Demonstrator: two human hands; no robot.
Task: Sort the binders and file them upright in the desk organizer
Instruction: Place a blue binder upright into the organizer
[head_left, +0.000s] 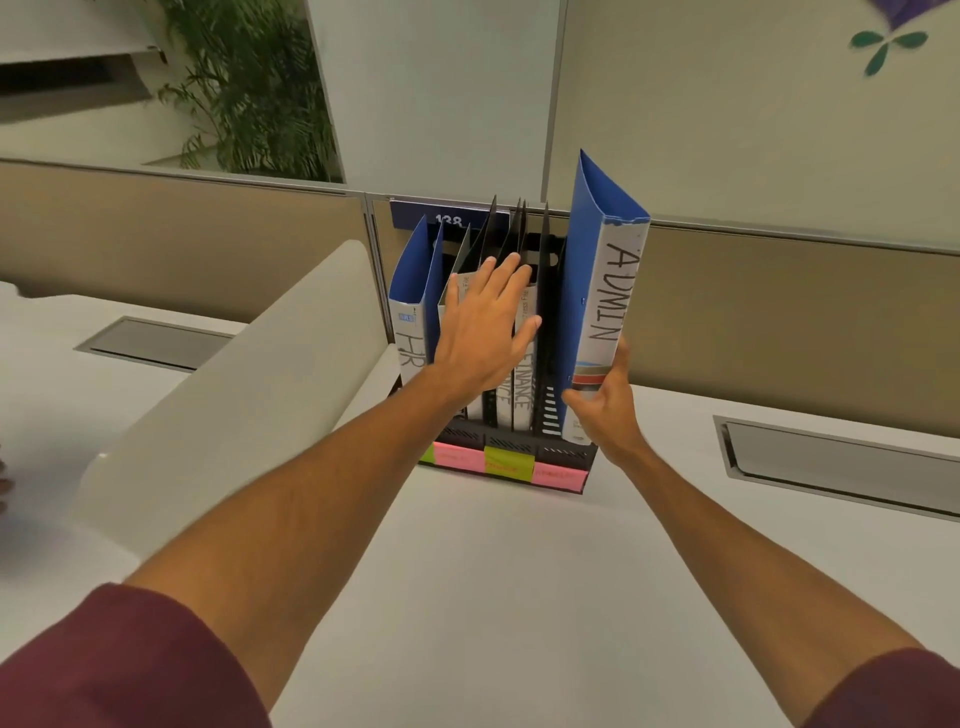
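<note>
Upright, ADMIN binder (602, 291), base pinched by right hand (605, 402) fingers (621, 353)

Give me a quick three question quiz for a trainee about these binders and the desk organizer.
1. True or false: the right hand grips the ADMIN binder near its bottom.
2. Which binder stands at the left end of the desk organizer? A) HR B) FINANCE C) ADMIN
3. Fill in: the left hand lies open and flat against the ____ binder.

Key: 1 true; 2 A, the HR binder; 3 FINANCE.
</note>
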